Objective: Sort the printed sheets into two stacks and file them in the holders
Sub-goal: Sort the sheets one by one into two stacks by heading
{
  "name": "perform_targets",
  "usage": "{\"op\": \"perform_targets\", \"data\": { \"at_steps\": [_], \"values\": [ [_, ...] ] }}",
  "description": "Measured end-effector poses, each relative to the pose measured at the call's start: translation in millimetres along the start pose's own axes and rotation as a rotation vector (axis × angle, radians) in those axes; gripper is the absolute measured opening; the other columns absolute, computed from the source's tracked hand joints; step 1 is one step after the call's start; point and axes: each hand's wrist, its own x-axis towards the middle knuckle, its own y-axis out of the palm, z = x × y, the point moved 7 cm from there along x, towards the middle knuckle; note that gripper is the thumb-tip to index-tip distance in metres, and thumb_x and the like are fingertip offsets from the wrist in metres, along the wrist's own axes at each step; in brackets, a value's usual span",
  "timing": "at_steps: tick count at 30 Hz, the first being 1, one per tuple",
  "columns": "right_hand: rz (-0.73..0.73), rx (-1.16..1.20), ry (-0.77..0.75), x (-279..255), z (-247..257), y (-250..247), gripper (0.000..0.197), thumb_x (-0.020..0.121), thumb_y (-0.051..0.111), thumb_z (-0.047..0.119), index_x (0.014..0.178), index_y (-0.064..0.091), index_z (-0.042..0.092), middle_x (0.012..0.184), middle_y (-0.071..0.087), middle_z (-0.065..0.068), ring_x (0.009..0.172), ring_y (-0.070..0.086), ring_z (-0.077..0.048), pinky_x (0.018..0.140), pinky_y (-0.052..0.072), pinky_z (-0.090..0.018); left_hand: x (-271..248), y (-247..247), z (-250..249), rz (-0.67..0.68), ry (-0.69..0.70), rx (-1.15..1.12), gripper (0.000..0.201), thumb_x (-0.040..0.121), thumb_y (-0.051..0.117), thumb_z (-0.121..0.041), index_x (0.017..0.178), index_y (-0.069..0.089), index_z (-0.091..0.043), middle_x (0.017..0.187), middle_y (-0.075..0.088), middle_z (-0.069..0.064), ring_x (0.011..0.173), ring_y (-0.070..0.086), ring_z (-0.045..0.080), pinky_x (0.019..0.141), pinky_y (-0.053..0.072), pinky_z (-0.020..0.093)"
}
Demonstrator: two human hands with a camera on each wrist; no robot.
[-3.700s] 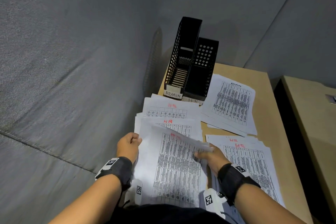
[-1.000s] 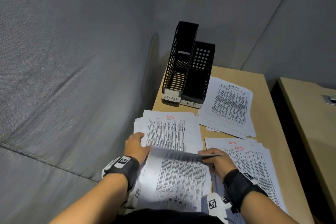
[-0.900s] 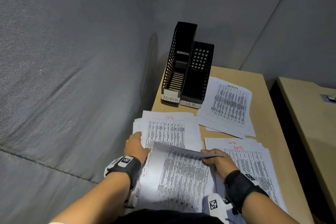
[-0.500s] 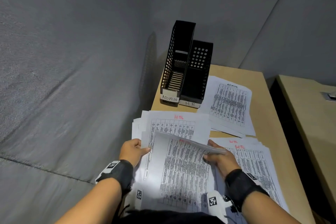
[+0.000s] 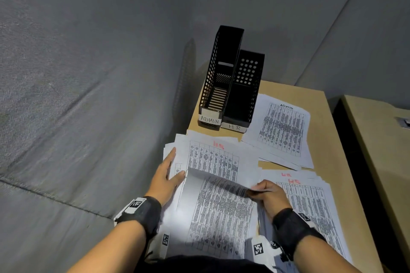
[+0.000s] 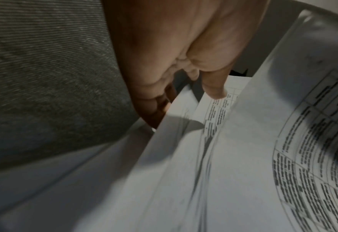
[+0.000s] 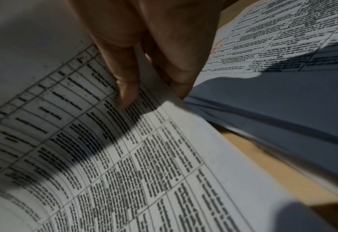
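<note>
**Q:** Why are the papers laid out in three groups on the desk (image 5: 319, 104)?

**A:** It reads as sorting in progress. The flat tan desk carries an unsorted pile (image 5: 213, 157) at near left, top page marked "HR" in red; a sorted HR stack (image 5: 310, 201) at near right; and an ADMIN stack (image 5: 281, 131) farther right. Two black perforated holders stand upright at the far left corner, touching side by side: the ADMIN holder (image 5: 218, 73) and, right of it, the HR holder (image 5: 246, 86). Both appear empty, so filing seems not yet begun.

**Q:** And the hands?

**A:** The left hand (image 5: 165, 175) lies flat, fingers straight and spread, pressing the pile's left edge; in the left wrist view the thumb (image 6: 213, 89) touches a printed page. This probably keeps the loose pile from sliding. The right hand (image 5: 268, 195) pinches the right edge of one lifted sheet (image 5: 219, 210), thumb (image 7: 124, 81) above, fingers curled beneath, peeling it up.

**Q:** Material?

**A:** Thin, limp white paper bearing dense black tables; the sheet bows where it is raised.
</note>
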Motion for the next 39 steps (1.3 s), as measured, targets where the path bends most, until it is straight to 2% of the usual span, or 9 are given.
{"op": "perform_targets", "data": {
  "at_steps": [5, 8, 11, 17, 22, 29, 32, 34, 39],
  "values": [
    [0.055, -0.025, 0.030, -2.6, -2.2, 6.0, 0.036, 0.068, 0.058, -0.031, 0.056, 0.052, 0.002, 0.053, 0.055, -0.005, 0.058, 0.051, -0.021, 0.045, 0.048, -0.017, 12.6, -5.8, -25.0, -0.102, 0.052, 0.142, 0.057, 0.086, 0.068, -0.016, 0.138, 0.047, -0.029, 0.135, 0.044, -0.005, 0.123, 0.045, 0.009, 0.107, 0.035, 0.031],
    [0.061, -0.057, 0.034, 0.6, -3.8, 5.8, 0.037, 0.067, 0.061, -0.030, 0.055, 0.052, 0.004, 0.056, 0.057, -0.008, 0.063, 0.054, -0.023, 0.046, 0.049, -0.019, 18.0, -8.5, -31.3, -0.186, 0.014, -0.061, 0.024, 0.075, 0.075, 0.002, 0.096, 0.067, -0.008, 0.095, 0.068, 0.007, 0.089, 0.063, 0.023, 0.080, 0.054, 0.025],
    [0.072, -0.061, 0.034, -0.3, -2.0, 6.9, 0.036, 0.066, 0.061, -0.031, 0.058, 0.052, 0.003, 0.065, 0.058, -0.013, 0.068, 0.056, -0.026, 0.049, 0.052, -0.021, 14.8, -11.3, -38.6, -0.308, 0.029, -0.084, 0.024, 0.069, 0.078, 0.006, 0.069, 0.056, -0.004, 0.068, 0.057, 0.008, 0.061, 0.049, 0.016, 0.054, 0.047, 0.013],
    [0.122, 0.011, 0.018, -8.1, 2.6, 15.0, 0.037, 0.068, 0.054, -0.033, 0.059, 0.049, 0.002, 0.125, 0.060, -0.011, 0.116, 0.056, -0.028, 0.062, 0.056, -0.023, 8.1, -8.4, -34.5, -0.295, 0.061, -0.022, 0.018, 0.080, 0.072, -0.002, 0.069, 0.058, -0.002, 0.069, 0.058, 0.007, 0.064, 0.050, 0.013, 0.060, 0.046, 0.014],
    [0.116, 0.066, -0.032, -9.5, 12.8, 18.8, 0.040, 0.068, 0.050, -0.036, 0.063, 0.049, 0.004, 0.138, 0.050, -0.011, 0.127, 0.048, -0.030, 0.055, 0.053, -0.014, 10.2, -2.5, -30.7, -0.191, 0.056, 0.011, 0.014, 0.089, 0.060, -0.003, 0.086, 0.059, -0.017, 0.073, 0.051, 0.002, 0.067, 0.049, 0.010, 0.067, 0.044, 0.015],
    [0.106, 0.140, -0.077, -12.6, 27.7, 21.8, 0.044, 0.070, 0.051, -0.035, 0.065, 0.047, 0.008, 0.149, 0.038, -0.015, 0.135, 0.039, -0.032, 0.106, 0.037, -0.045, 5.2, 5.8, -22.0, -0.088, -0.037, -0.073, 0.014, 0.092, 0.057, -0.004, 0.078, 0.056, -0.006, 0.056, 0.055, -0.006, 0.055, 0.047, 0.009, 0.061, 0.042, 0.019],
    [0.104, 0.149, -0.056, -10.2, 36.5, 20.7, 0.041, 0.070, 0.051, -0.034, 0.066, 0.048, 0.006, 0.149, 0.039, -0.008, 0.126, 0.046, -0.029, 0.085, 0.049, -0.039, -1.0, 10.1, -28.9, -0.043, -0.044, -0.157, 0.017, 0.091, 0.053, 0.006, 0.077, 0.052, -0.005, 0.044, 0.054, -0.009, 0.041, 0.046, 0.000, 0.047, 0.040, 0.011],
    [0.108, 0.123, -0.045, -7.3, 43.4, 20.7, 0.036, 0.068, 0.052, -0.034, 0.064, 0.051, 0.002, 0.149, 0.040, -0.003, 0.115, 0.051, -0.025, 0.072, 0.051, -0.032, -0.8, 9.2, -27.3, -0.024, -0.052, -0.222, 0.013, 0.089, 0.057, 0.005, 0.079, 0.056, -0.004, 0.056, 0.064, -0.004, 0.051, 0.056, 0.004, 0.056, 0.047, 0.015],
    [0.102, 0.031, -0.094, -2.7, 51.6, 24.4, 0.035, 0.065, 0.061, -0.029, 0.065, 0.052, 0.005, 0.140, 0.051, -0.011, 0.118, 0.054, -0.033, 0.066, 0.058, -0.026, -1.7, 1.6, -23.4, -0.065, -0.066, -0.263, 0.017, 0.084, 0.059, 0.013, 0.079, 0.061, -0.003, 0.065, 0.070, 0.004, 0.057, 0.063, 0.010, 0.058, 0.052, 0.019]
  ]
}}
